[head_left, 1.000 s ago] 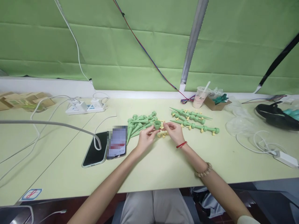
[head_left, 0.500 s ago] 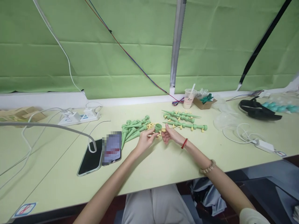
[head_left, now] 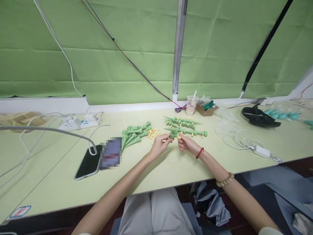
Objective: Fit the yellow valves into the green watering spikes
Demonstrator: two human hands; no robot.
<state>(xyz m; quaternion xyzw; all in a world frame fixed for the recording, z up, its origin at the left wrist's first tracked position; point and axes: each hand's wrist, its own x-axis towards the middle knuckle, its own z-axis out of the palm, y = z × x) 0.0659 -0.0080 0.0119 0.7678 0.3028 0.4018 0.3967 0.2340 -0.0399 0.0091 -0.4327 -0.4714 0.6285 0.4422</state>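
My left hand [head_left: 160, 145] is closed around a green plastic spike [head_left: 173, 133], its round hollow end tilted up toward me. On the spike's right side, my right hand [head_left: 188, 144] pinches a small yellow valve [head_left: 179, 137] that touches the green wall; whether it is seated there I cannot tell. Left of my hands lies a heap of green spikes [head_left: 134, 133], beside a scatter of small yellow valves [head_left: 153, 133]. Just beyond my right hand, several green spikes with yellow valves along them [head_left: 193, 132] lie roughly parallel.
Two phones lie at the left, a black-screened one [head_left: 88, 163] and one with a blurred screen [head_left: 111, 153]. Behind them is a power strip [head_left: 80, 123]. A drink cup [head_left: 191, 105] and a cardboard box [head_left: 205, 111] stand at the back. A white adapter [head_left: 261, 151] with coiled cable lies right.
Both hands have moved right together with the green spike, away from the loose yellow valves, which show more fully now. My right fingers have closed more on the yellow valve. The view has turned slightly.
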